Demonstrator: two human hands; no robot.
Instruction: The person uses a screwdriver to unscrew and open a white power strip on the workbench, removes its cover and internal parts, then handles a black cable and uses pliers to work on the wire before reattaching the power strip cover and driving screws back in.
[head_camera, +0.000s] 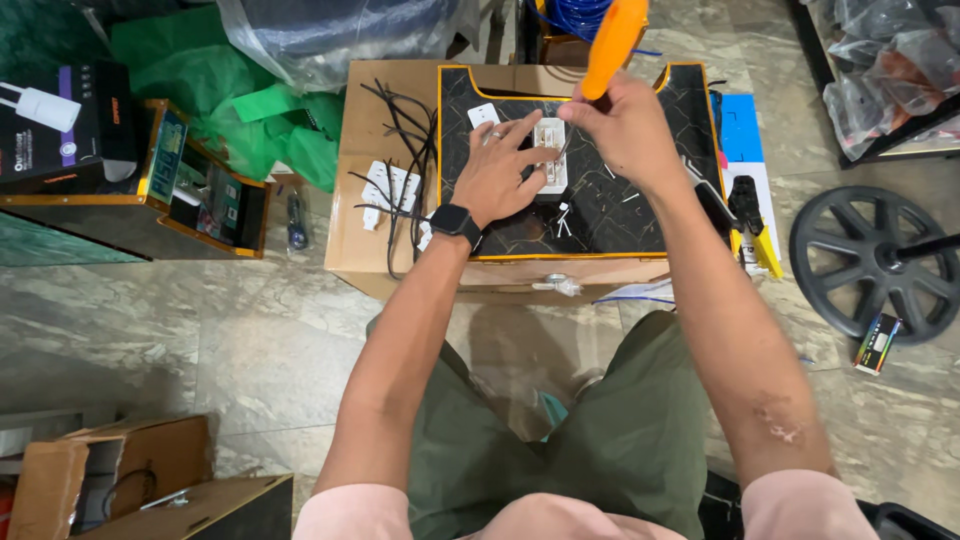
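My right hand grips an orange-handled screwdriver, its tip pointing down at a white electrical socket part. That part rests on a black marble-patterned board with an orange edge. My left hand, a dark watch on its wrist, presses on the white part and holds it flat. A second small white piece lies just beyond my left fingers. A few small white bits lie on the board near the part.
Black cable ties and another white socket lie on the cardboard box under the board. Black pliers with a yellow base sit at right, a black wheel farther right. Boxes stand left.
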